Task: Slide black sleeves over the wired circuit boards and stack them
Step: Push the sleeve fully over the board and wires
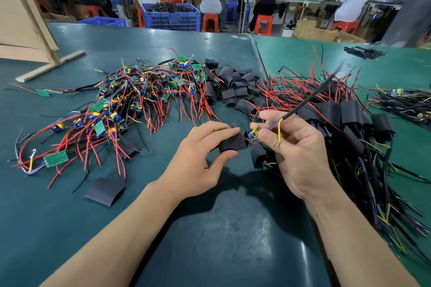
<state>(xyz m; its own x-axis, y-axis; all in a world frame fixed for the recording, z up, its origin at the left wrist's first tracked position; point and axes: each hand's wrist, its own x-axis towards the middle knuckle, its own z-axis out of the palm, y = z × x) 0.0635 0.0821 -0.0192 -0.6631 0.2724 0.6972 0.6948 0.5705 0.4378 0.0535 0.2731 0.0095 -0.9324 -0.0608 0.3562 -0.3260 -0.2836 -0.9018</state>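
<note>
Now the left hand (200, 149) pinches a black sleeve (234, 142) near the table's (221, 228) middle, while the right hand (293, 149) grips the circuit board (254, 133) at its mouth. Probably best: keep the sleeve open, feed straight, wires (310, 96) trailing right.

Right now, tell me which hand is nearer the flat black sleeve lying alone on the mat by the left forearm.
Left. The left hand sits just up and right of that flat sleeve, holding another sleeve. The right hand is farther right, pinching a wired board.
</note>
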